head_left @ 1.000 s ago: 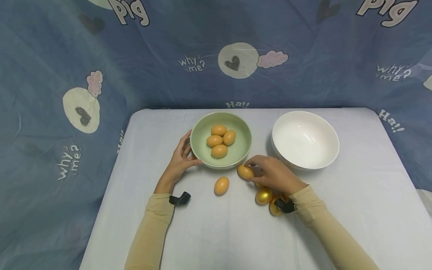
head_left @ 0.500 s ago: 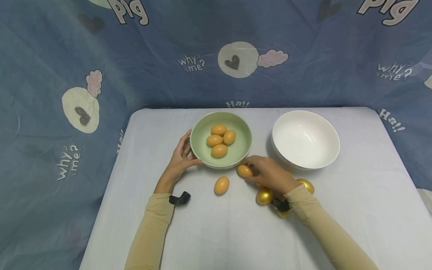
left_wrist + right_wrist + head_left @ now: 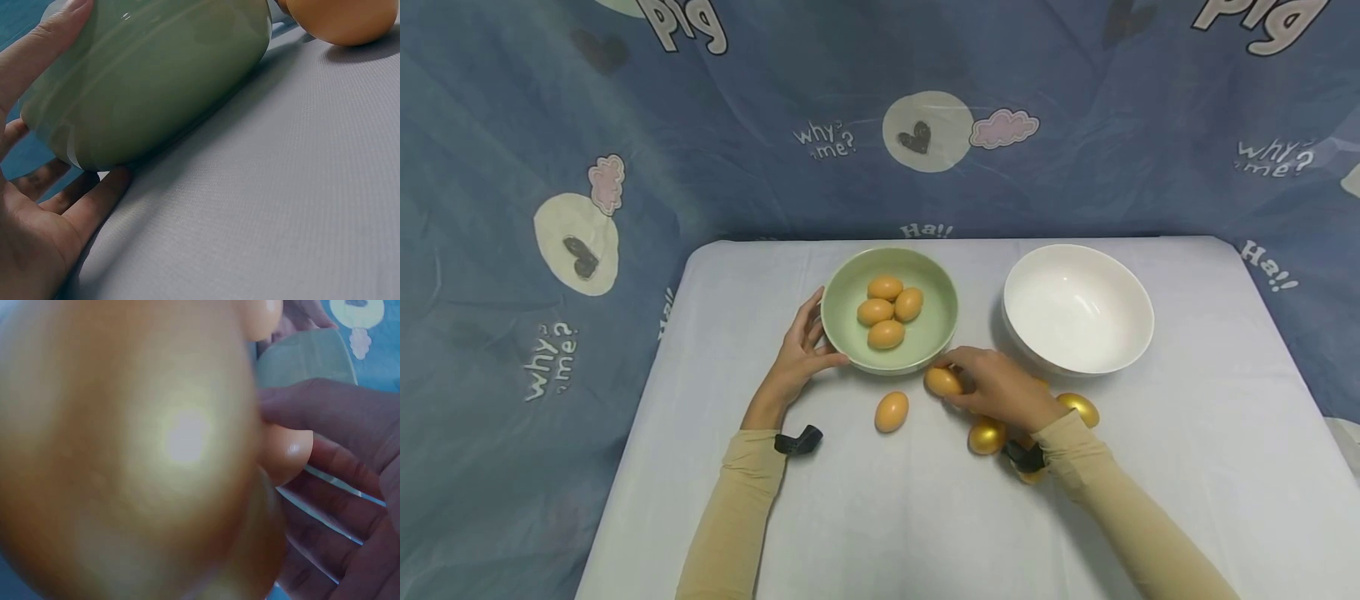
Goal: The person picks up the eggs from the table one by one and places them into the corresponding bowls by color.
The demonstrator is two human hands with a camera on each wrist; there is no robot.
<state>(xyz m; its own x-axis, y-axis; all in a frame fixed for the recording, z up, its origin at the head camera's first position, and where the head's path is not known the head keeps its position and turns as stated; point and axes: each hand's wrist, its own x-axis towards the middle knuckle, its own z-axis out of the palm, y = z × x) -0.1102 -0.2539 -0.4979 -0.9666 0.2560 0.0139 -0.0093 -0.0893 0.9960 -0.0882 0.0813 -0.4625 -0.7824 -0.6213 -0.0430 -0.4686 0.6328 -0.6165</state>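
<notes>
My left hand (image 3: 797, 354) holds the left side of a green bowl (image 3: 938, 333), thumb in front and the other fingers spread along its wall. Several brown eggs (image 3: 886, 335) lie inside the bowl. With thumb and fingers, my right hand (image 3: 1003, 387) pinches another brown egg (image 3: 942, 381) beside the bowl's front right. A loose brown egg (image 3: 891, 412) lies in front of the bowl. Gold eggs (image 3: 987, 436) are under and around the right wrist, partly hidden by it. In the right wrist view, a gold egg (image 3: 125, 456) fills much of the picture.
To the right of the green bowl stands a white bowl (image 3: 1078, 308) with nothing in it. One gold egg (image 3: 1078, 409) sits just in front of it. A white cloth (image 3: 880, 517) covers the table, and a blue printed curtain (image 3: 760, 150) hangs behind.
My right hand has shifted slightly left with the brown egg. Gold eggs by its wrist have moved; one now shows to the wrist's right. The left hand and green bowl look still.
</notes>
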